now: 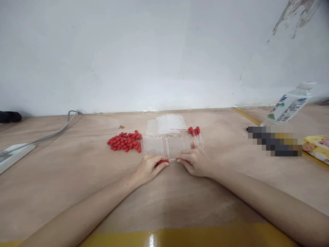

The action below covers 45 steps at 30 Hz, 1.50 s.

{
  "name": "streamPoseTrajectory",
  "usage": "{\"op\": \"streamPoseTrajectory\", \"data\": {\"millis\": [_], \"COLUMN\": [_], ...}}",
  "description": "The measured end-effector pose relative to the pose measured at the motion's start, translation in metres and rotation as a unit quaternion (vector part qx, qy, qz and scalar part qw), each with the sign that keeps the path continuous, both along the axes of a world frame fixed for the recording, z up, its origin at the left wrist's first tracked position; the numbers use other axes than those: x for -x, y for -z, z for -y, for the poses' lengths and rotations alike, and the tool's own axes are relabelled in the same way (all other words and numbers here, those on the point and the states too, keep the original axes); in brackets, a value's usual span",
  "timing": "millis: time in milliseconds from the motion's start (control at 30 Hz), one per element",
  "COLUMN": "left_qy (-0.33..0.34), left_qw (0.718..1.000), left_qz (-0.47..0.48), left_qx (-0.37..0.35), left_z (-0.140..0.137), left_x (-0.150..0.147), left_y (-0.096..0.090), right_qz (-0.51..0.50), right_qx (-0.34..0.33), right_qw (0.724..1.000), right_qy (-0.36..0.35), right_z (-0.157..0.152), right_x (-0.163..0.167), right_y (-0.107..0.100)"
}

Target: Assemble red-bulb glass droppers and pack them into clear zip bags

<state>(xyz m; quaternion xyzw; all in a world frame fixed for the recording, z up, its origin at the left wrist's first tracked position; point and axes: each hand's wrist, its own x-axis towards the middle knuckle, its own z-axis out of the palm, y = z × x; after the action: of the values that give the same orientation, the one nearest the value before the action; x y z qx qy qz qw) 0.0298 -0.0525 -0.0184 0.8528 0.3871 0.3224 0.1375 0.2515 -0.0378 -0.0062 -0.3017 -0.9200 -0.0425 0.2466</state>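
Note:
Between the thumb and fingers of my left hand (151, 168) is a red rubber dropper bulb (162, 161), its open end facing right. My right hand (194, 160) pinches a thin clear dropper tube (173, 160) level with the bulb. The tube's tip is at or very near the bulb's mouth; I cannot tell whether it is inside. Just behind my hands lie two side-by-side rows of clear tubes (153, 144). Loose red bulbs (123, 141) form a pile at the left. Several tubes topped with bulbs, the finished-looking droppers (194, 131), lie right of the rows.
Clear plastic bags (171, 123) lie behind the tubes. A tilted bottle (289, 104), a pixelated dark object (272, 140) and a yellow packet (317, 147) are at the right. At the left are a power strip (17, 154) and grey cable (56, 133). A wall (154, 55) rises behind the table.

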Motion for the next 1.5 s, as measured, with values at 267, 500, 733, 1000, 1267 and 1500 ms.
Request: {"op": "streamPoseTrajectory", "data": {"millis": [267,500,733,1000,1267,1500], "left_qy": [-0.012,-0.004,0.002,0.022,0.035,-0.084], "left_qw": [0.999,0.998,0.998,1.0,0.984,0.98], "left_qz": [0.039,0.039,0.038,0.019,0.001,-0.13], "left_qx": [0.025,0.052,0.042,-0.01,-0.173,-0.121], "left_z": [0.0,0.0,0.0,-0.002,-0.012,-0.017], "left_x": [0.0,0.0,-0.001,0.0,0.007,0.023], "left_y": [-0.007,-0.004,-0.004,0.0,-0.004,-0.003], "right_qz": [-0.063,-0.056,-0.033,-0.021,0.027,-0.201], "right_qx": [0.085,-0.004,-0.008,0.026,0.002,0.118], "right_qw": [0.994,0.998,0.999,0.999,0.999,0.939], "right_qy": [-0.002,-0.026,-0.023,-0.025,0.023,0.251], "right_z": [-0.005,-0.001,0.001,-0.003,-0.006,-0.05], "right_x": [-0.008,0.001,0.01,0.016,0.008,-0.045], "right_y": [0.008,0.011,0.01,0.012,-0.009,-0.017]}}
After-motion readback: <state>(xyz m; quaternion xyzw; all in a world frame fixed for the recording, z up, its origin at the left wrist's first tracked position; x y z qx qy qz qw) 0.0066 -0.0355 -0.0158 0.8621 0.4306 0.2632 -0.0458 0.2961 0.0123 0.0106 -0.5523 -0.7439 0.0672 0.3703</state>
